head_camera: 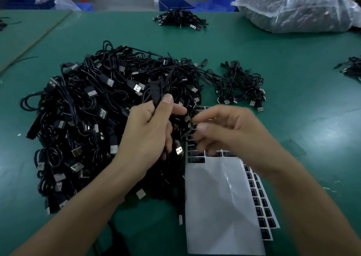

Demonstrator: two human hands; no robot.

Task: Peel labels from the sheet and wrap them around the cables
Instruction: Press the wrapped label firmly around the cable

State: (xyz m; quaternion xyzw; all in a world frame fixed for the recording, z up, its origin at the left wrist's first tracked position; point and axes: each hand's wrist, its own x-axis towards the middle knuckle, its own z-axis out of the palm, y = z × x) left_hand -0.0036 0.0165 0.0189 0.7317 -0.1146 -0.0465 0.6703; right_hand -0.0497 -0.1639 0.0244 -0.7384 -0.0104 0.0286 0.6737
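Green counter (254,60) fills my view, a heap of cables (88,109) left of my fingers. My left hand (150,127) grips one bundled cable (156,91), long axis running away from me, USB plug (179,150) pointing back at me. Right of it my right hand (230,130) is blurred, fingers curled over the label sheet (220,197); whether they pinch a label I cannot tell. Likely peeling; next, carry a label across to the cable.

Glossy white label sheet (220,201) on matt green table (283,76); cables (88,103) black plastic, metal-tipped.
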